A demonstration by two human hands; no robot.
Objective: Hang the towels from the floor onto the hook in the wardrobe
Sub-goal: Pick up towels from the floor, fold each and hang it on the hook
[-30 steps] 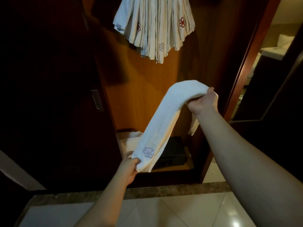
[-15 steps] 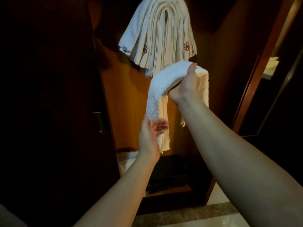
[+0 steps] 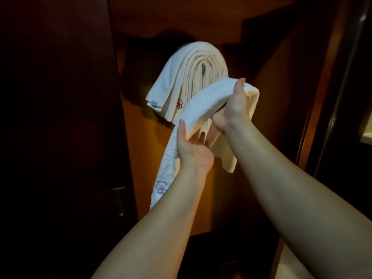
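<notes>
1. A person stands at an open wardrobe [image 3: 201, 27] with a white towel [image 3: 203, 103] held up in both bare hands, just below and in front of a hook [image 3: 203, 67] already draped with a thick stack of hung towels [image 3: 187, 77].

2. The right hand [image 3: 234, 105] grips the towel at its fold, thumb over the top and fingers curled beneath; it is the higher hand and the nearer to the hook.

3. The left hand [image 3: 191, 146] holds the towel lower down, thumb on the near face and fingers wrapped behind.

4. The towel's long axis runs on a slant, from the fold at upper right down to the lower left, where an embroidered flower [image 3: 161, 186] hangs below the left hand; a shorter tail drops behind the right wrist.

5. The hook lies up and slightly left of the right-hand fingertips, so the fold would probably have to rise over the stack to catch.
</notes>
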